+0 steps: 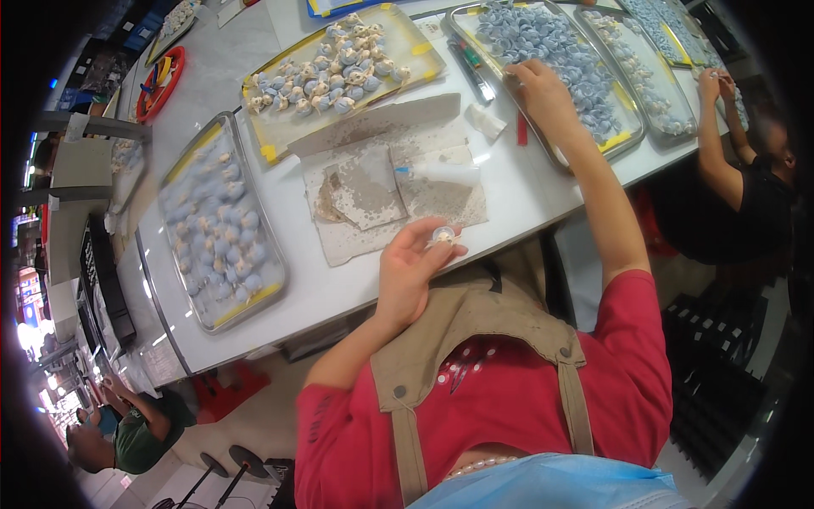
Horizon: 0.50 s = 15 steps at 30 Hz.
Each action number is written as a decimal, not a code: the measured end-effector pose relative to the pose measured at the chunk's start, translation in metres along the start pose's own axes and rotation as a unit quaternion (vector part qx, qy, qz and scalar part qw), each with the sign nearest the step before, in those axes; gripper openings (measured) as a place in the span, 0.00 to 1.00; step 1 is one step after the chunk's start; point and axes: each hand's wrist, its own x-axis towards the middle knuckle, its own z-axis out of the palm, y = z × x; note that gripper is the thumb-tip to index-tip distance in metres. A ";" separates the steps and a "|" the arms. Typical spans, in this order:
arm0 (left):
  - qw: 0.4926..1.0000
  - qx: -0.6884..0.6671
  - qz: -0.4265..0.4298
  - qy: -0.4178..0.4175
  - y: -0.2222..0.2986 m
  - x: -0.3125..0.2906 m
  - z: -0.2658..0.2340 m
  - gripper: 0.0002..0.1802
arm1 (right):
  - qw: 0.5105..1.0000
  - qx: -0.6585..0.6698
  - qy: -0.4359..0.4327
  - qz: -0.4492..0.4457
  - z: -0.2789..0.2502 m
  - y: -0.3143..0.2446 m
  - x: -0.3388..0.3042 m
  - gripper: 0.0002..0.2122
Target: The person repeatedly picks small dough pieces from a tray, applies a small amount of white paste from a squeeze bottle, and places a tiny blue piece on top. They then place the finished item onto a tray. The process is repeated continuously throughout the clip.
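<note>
One piece, pinched in our left hand by the cardboard's near edge, could drop if our grip slackens; we cannot tell what our right hand, right of the cardboard, holds.

Here we are, riding on the wearer's head, a wide fisheye view pitched steeply down! Nearest the lens, the pale blue fabric mask crowds the lower edge, then the red short-sleeved shirt. Near beyond, the glossy white workbench fills the upper middle; bare left hand around mid-frame, bare right hand higher, and edges curving toward the dark round rim.
</note>
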 end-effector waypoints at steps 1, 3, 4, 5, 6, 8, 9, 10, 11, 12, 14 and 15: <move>1.000 -0.002 -0.008 0.005 0.004 -0.002 0.001 0.18 | 1.000 0.016 0.025 0.008 -0.001 0.000 -0.001 0.13; 1.000 0.000 -0.007 0.021 0.006 -0.003 -0.001 0.19 | 0.996 0.051 0.068 0.018 -0.007 -0.011 -0.004 0.13; 1.000 0.006 0.000 0.027 0.005 -0.003 -0.001 0.19 | 0.991 0.108 0.075 0.031 -0.016 -0.020 -0.009 0.12; 0.999 0.011 0.008 0.034 0.004 -0.003 -0.002 0.20 | 0.982 0.164 0.080 0.043 -0.028 -0.038 -0.015 0.11; 0.999 0.017 0.014 0.032 0.002 0.000 -0.002 0.20 | 0.971 0.216 0.086 0.057 -0.038 -0.055 -0.026 0.10; 0.999 0.030 0.025 0.027 -0.001 0.004 -0.002 0.21 | 0.902 0.405 0.044 0.143 -0.041 -0.084 -0.053 0.11; 0.999 0.022 0.018 0.028 -0.001 0.005 -0.001 0.21 | 0.879 0.453 0.026 0.146 -0.045 -0.104 -0.067 0.12; 0.999 0.018 0.013 0.037 0.000 0.005 0.002 0.20 | 0.855 0.500 0.004 0.138 -0.050 -0.121 -0.077 0.12; 0.999 0.012 0.008 0.040 0.000 0.005 0.002 0.20 | 0.845 0.521 -0.010 0.121 -0.049 -0.133 -0.088 0.11; 0.999 -0.009 0.007 0.032 -0.001 0.005 0.002 0.20 | 0.861 0.497 -0.023 0.106 -0.053 -0.146 -0.094 0.11; 0.999 -0.051 0.006 0.014 -0.002 0.004 -0.001 0.21 | 0.907 0.420 0.009 0.019 -0.051 -0.156 -0.099 0.12; 0.998 -0.066 0.007 0.003 -0.002 0.003 -0.002 0.20 | 0.925 0.379 0.025 -0.025 -0.049 -0.159 -0.100 0.13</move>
